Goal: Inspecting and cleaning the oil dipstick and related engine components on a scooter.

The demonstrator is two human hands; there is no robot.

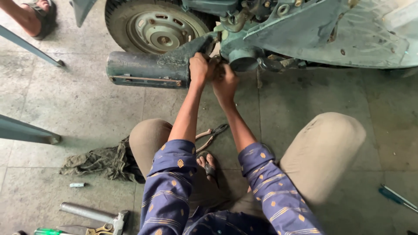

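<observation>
I squat on a concrete floor facing a grey-green scooter (331,30) seen from its underside. My left hand (198,68) is closed on a part at the front end of the dark exhaust muffler (146,69), below the rear wheel (159,26). Right beside it, my right hand (225,83) has its fingers closed around a small part under the engine; what it grips is hidden. The two hands touch each other. Pliers (212,135) lie on the floor between my knees.
A dirty rag (102,162) lies by my left knee. A metal hammer (93,214), a green-handled tool (48,231) and scissors lie at the bottom left. A blue tool (397,198) lies at the right edge. Another person's sandalled foot (37,15) is at top left, near metal stand legs (28,132).
</observation>
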